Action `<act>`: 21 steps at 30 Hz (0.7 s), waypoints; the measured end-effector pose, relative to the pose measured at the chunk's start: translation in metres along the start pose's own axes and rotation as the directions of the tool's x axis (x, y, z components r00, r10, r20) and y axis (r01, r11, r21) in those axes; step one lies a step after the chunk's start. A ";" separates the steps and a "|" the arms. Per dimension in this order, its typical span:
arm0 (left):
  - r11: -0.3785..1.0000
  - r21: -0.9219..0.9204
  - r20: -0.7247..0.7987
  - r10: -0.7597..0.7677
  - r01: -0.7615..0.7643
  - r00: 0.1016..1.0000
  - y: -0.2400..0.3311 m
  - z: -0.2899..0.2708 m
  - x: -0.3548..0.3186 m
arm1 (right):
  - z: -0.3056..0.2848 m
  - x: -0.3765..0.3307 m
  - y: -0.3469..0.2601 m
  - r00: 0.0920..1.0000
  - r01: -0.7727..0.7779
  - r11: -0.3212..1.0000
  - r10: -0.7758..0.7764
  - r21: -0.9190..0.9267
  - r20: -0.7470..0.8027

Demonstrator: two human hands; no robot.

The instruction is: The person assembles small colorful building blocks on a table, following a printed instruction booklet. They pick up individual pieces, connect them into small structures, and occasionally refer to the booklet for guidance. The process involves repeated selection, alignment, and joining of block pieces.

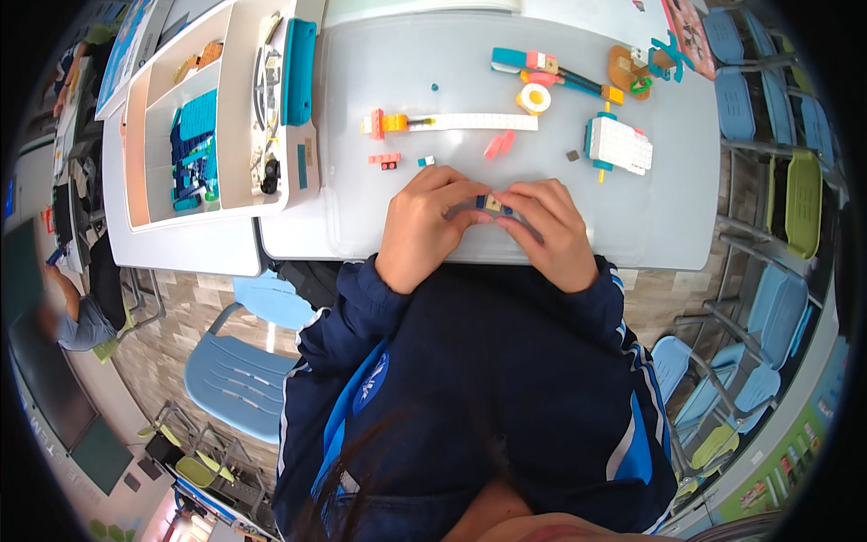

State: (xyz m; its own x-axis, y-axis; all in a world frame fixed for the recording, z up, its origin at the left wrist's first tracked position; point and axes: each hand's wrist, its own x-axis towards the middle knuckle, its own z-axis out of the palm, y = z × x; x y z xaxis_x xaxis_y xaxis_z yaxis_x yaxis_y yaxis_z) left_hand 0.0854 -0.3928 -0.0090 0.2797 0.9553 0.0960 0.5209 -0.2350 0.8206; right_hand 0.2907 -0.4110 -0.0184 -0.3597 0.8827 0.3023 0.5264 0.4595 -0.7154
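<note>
Just above the near edge of the table, my left hand point(427, 219) and my right hand point(548, 233) pinch a small toy brick piece point(493, 203) from both sides. It is dark blue with a tan middle; my fingertips hide its ends. Beyond my hands lies a long white beam point(479, 122) with orange and coral bricks at its left end. Two coral pieces point(499, 144) and a small grey piece point(573, 155) rest near my right hand. Close to my left hand are a teal-and-white piece point(426, 161) and a coral brick strip point(385, 159) with a dark piece below.
At left stands a white sorting box point(298, 172) with teal, blue and orange bricks. Farther right are a white brick block point(620, 144), a white ring point(533, 99) and a brown-and-teal build point(629, 72). Blue chairs point(239, 379) surround the table; another person point(86, 312) sits far left.
</note>
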 end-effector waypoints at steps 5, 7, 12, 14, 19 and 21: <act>1.000 -0.027 -0.004 -0.008 0.008 1.000 -0.002 0.001 -0.001 | -0.004 0.000 -0.002 0.999 -0.055 0.995 0.054 0.080 0.007; 0.998 -0.055 0.011 -0.039 0.039 0.999 -0.001 -0.001 -0.002 | -0.005 0.001 -0.003 0.998 -0.063 0.994 0.062 0.095 0.013; 0.995 -0.090 -0.009 -0.039 0.038 0.999 -0.004 -0.001 -0.005 | -0.006 0.000 -0.002 0.999 -0.051 0.994 0.049 0.099 0.021; 0.996 -0.088 -0.014 -0.017 0.016 1.000 -0.006 0.000 -0.006 | -0.005 -0.002 0.000 0.998 -0.059 0.993 0.057 0.104 0.017; 0.999 -0.040 -0.009 0.025 -0.026 1.000 -0.006 0.002 -0.005 | -0.003 0.001 -0.002 0.999 -0.035 0.997 0.035 0.067 -0.008; 0.998 -0.059 -0.006 0.005 -0.005 1.000 -0.005 0.002 -0.005 | -0.003 0.000 -0.001 1.000 -0.027 0.998 0.027 0.057 -0.007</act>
State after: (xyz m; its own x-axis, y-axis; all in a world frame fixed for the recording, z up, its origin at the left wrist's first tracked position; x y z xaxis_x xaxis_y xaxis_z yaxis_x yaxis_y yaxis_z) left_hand 0.0834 -0.3967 -0.0146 0.2773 0.9552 0.1033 0.4711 -0.2289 0.8519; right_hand 0.2923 -0.4106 -0.0160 -0.3402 0.8955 0.2870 0.4908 0.4294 -0.7581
